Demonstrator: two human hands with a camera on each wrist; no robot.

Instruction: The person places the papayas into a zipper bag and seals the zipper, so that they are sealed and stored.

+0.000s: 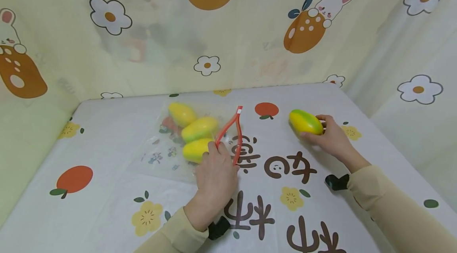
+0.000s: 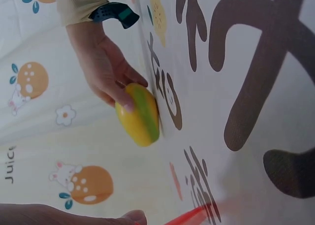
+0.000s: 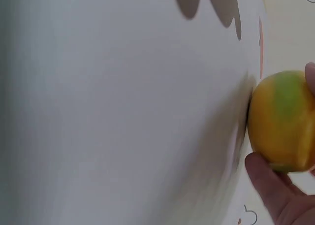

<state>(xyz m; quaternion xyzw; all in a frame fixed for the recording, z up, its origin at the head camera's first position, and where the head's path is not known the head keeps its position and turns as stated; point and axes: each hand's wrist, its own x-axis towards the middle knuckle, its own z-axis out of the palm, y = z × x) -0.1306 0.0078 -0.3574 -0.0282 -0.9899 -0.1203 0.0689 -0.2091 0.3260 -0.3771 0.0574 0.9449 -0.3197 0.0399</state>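
My right hand [image 1: 333,138] grips a yellow-green mango [image 1: 306,122] at the right of the table. In the right wrist view, the thumb and fingers lie around this mango [image 3: 279,119], low over the cloth; whether it touches the cloth I cannot tell. My left hand [image 1: 216,171] pinches the red edge strip [image 1: 239,142] of a clear plastic bag [image 1: 168,171]. That strip bows apart into a narrow loop, so the bag's mouth is parted on the right. Inside the bag lie three more mangoes [image 1: 200,129], the lowest partly hidden by my left hand.
A white cloth [image 1: 114,213] printed with fruit, flowers and brown lettering covers the table. Behind it hangs a pale curtain [image 1: 153,62] with rabbit and flower prints, and another curtain side [image 1: 421,134] closes off the right. Dark straps circle both wrists.
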